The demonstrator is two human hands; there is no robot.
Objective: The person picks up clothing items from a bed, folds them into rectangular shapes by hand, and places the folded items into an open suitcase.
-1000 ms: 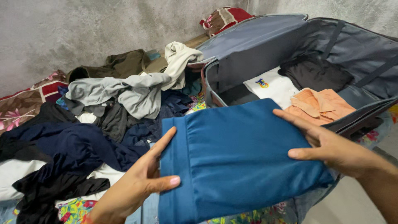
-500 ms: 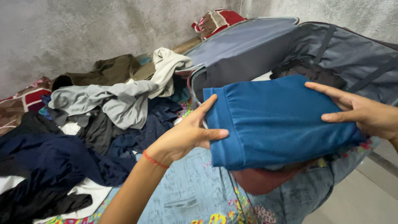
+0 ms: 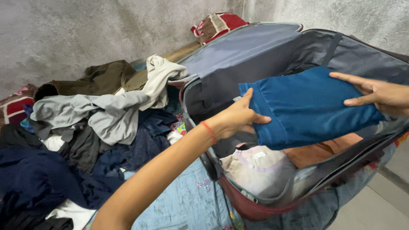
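A folded blue garment [image 3: 309, 108] is held flat over the inside of an open grey suitcase [image 3: 238, 64]. My left hand [image 3: 238, 117], with a red thread at the wrist, grips the garment's left edge. On the garment's right end my right hand [image 3: 377, 93] grips with the fingers spread on top. Under the garment lie an orange garment [image 3: 319, 151] and a pale folded cloth [image 3: 260, 166] inside the suitcase.
A heap of loose clothes fills the left: a grey shirt [image 3: 98, 113], an olive garment [image 3: 102, 79], a cream cloth [image 3: 159, 79] and dark navy pieces [image 3: 38, 179]. A red bag [image 3: 217, 25] sits by the concrete wall. A light blue sheet [image 3: 183, 204] covers the bed.
Both hands have carried the folded blue garment from the bed, up and to the right, until it is over the open suitcase. The view has shifted toward the suitcase.
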